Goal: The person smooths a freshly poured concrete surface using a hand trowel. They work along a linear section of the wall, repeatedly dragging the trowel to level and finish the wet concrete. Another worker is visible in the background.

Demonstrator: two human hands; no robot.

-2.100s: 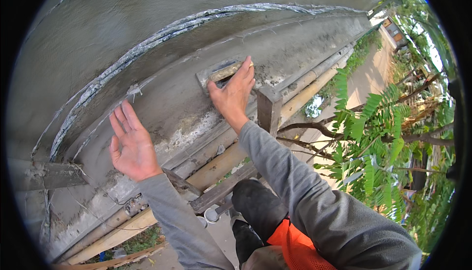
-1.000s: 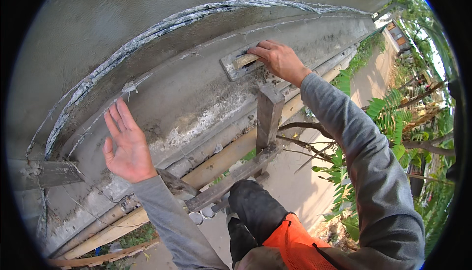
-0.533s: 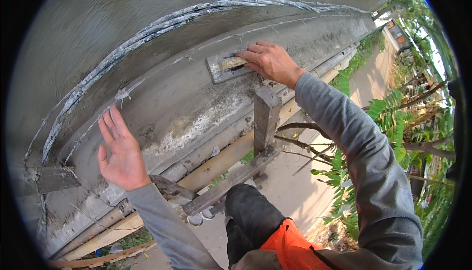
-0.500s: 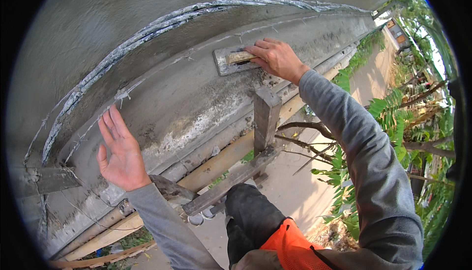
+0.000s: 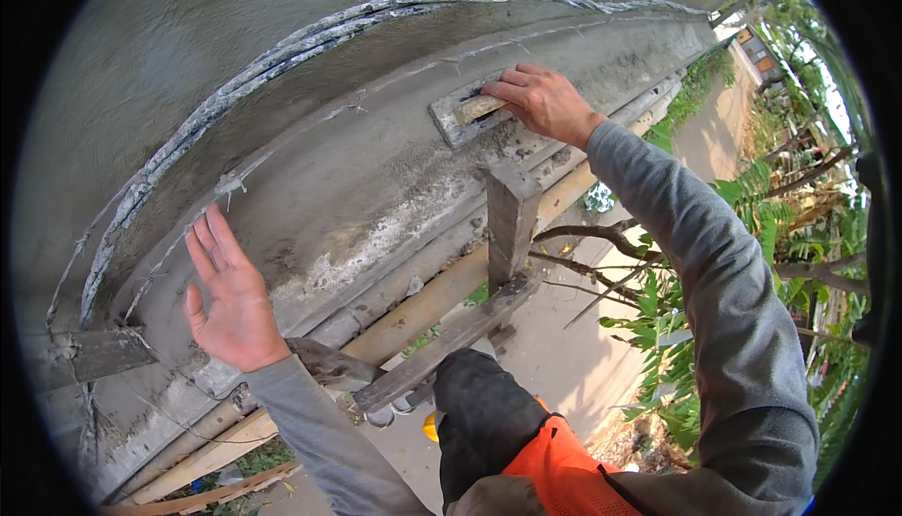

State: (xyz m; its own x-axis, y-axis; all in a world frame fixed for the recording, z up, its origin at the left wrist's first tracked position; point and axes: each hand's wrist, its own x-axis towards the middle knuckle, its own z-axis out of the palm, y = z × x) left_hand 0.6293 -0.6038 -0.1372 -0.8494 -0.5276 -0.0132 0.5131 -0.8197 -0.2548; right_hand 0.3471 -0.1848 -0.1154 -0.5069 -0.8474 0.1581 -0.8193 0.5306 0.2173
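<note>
My right hand [image 5: 547, 102] is closed round the wooden grip of a plastering float [image 5: 453, 128]. The float's flat, cement-smeared plate lies against the grey plastered ledge [image 5: 376, 154], tilted slightly. On the left, my left hand [image 5: 232, 304] is held palm up with its fingers stretched out and thumb apart; nothing is in it. Its fingertips come close to a strand of barbed wire [image 5: 233, 184] running along the ledge; whether they touch it I cannot tell. Above the wire curves a thick bundle of cement-splashed cables [image 5: 310, 39].
A wooden post [image 5: 510, 220] and crosspiece [image 5: 446, 342] stand in front of my body, beside bamboo poles [image 5: 442, 298] along the wall. Bare branches and green leaves [image 5: 752, 206] crowd the right. Far below lies a paved path [image 5: 554, 366]; something yellow [image 5: 430, 426] shows by my leg.
My right hand has slid the float a little to the right and down along the ledge, turning it slightly. The left hand has barely moved. A yellow thing has come into view below.
</note>
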